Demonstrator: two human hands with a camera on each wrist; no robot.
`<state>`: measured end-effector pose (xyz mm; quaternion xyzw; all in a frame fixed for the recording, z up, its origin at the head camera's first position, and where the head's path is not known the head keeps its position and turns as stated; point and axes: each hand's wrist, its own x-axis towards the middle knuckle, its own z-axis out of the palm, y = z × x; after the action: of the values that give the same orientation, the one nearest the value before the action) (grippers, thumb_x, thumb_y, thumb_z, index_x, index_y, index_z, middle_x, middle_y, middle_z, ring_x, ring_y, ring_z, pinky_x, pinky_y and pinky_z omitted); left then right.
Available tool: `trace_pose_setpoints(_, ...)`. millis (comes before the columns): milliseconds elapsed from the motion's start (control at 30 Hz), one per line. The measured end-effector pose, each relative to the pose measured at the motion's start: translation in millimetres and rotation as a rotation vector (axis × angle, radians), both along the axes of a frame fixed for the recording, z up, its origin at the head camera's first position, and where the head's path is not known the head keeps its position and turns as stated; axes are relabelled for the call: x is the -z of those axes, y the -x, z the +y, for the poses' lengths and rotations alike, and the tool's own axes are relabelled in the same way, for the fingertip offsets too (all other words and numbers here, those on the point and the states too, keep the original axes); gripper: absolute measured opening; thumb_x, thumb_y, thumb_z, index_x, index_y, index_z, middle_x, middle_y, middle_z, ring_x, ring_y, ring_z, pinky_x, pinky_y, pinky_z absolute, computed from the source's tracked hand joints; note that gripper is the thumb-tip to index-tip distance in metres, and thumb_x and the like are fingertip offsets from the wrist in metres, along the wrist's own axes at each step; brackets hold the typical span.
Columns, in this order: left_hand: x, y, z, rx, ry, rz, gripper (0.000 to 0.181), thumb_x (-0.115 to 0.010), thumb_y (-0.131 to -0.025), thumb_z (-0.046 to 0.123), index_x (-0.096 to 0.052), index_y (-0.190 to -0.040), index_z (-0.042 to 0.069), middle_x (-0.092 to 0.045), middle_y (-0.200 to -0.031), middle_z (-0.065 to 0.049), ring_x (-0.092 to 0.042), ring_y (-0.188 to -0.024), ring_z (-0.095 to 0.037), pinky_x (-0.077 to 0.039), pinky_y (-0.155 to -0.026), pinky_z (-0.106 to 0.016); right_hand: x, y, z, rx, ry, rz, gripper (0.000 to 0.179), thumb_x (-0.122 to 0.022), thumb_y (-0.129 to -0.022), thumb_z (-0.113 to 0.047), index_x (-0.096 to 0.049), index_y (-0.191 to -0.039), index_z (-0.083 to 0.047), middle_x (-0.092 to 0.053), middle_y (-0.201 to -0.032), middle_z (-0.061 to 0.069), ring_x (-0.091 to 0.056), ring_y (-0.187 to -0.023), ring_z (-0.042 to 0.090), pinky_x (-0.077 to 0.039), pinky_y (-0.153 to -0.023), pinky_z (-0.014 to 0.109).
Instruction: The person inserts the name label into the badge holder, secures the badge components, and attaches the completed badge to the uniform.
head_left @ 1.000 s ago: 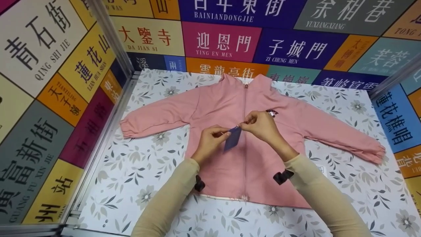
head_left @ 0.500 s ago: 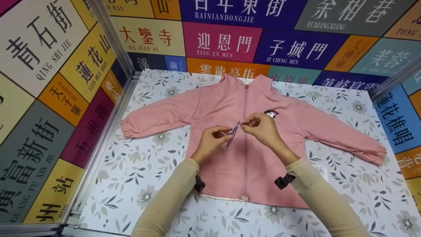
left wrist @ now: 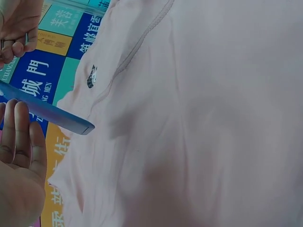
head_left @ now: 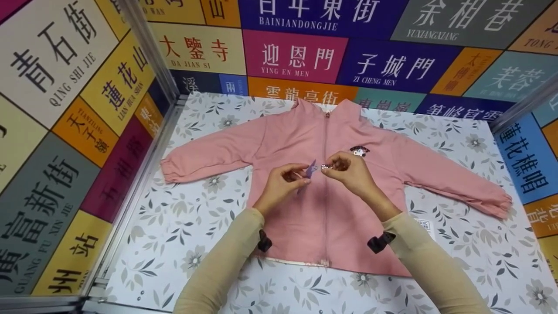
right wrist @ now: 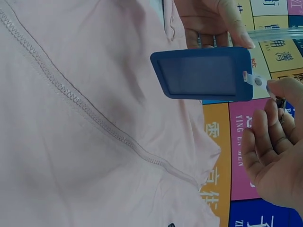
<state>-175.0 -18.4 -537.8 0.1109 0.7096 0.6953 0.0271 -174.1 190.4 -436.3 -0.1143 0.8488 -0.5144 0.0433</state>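
- Now the left hand (head_left: 280, 182) pinches the badge holder (right wrist: 196, 75), newly turned.
- Right of it, the right hand (head_left: 352, 173) pinches a metal clip (head_left: 325, 167), more exposed, seemingly easier to work.

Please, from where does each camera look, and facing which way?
Head: worn on the head, facing forward and down at the pink jacket; left hand, right hand, beige sleeves show.
Left wrist: worn there, facing jacket and blue card holder; both hands partly show.
Right wrist: worn there, facing jacket and holder; both hands partly show.
Both wrist views share the holder.
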Motion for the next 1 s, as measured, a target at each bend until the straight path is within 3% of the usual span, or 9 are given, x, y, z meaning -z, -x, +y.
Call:
trace_pose_setpoints(167,-2.2,1.2,0.8,0.009,0.004,0.007,0.039,-0.08,-0.082,0.024,-0.072,-0.12,0.016,-0.071,-0.098,-0.01,-0.063,-0.082,-0.014,-0.054,-0.076,-0.025,0.1,-2.5,3,-0.029,0.022,0.011,0.02,-0.076,-0.085,-0.009,-0.069,-0.097,0.004,-0.061,-0.08,0.0,-0.054,-0.068,0.008,-0.046,-0.063,0.019)
trace_pose_setpoints(367,-7.0,0.9,4.5,0.002,0.005,0.023,0.037,-0.077,-0.085,0.016,-0.071,-0.121,0.01,-0.071,-0.1,-0.019,-0.062,-0.081,-0.015,-0.052,-0.076,-0.023,7.9,-1.0,8,-0.057,0.088,0.018,0.017,-0.076,-0.085,-0.008,-0.07,-0.096,0.004,-0.062,-0.081,0.002,-0.052,-0.068,0.007,-0.045,-0.062,0.018)
trace_pose_setpoints(667,-34.1,-10.8,7.3,0.009,-0.002,0.022,0.035,-0.075,-0.087,0.012,-0.07,-0.121,0.003,-0.069,-0.098,-0.021,-0.064,-0.081,-0.023,-0.052,-0.075,-0.022,14.0,-3.4,11,-0.041,0.094,0.044,0.016,-0.077,-0.085,-0.012,-0.073,-0.096,0.0,-0.071,-0.088,0.009,-0.06,-0.073,0.011,-0.052,-0.068,0.021)
trace_pose_setpoints(1000,-28.3,-8.2,16.2,0.017,-0.052,0.073,0.028,-0.075,-0.086,0.011,-0.074,-0.114,0.004,-0.067,-0.089,-0.01,-0.06,-0.076,-0.018,-0.051,-0.071,-0.022,26.4,-2.1,11,-0.02,0.164,0.058,0.015,-0.078,-0.083,-0.008,-0.075,-0.095,0.0,-0.071,-0.085,0.001,-0.063,-0.076,0.007,-0.054,-0.073,0.023)
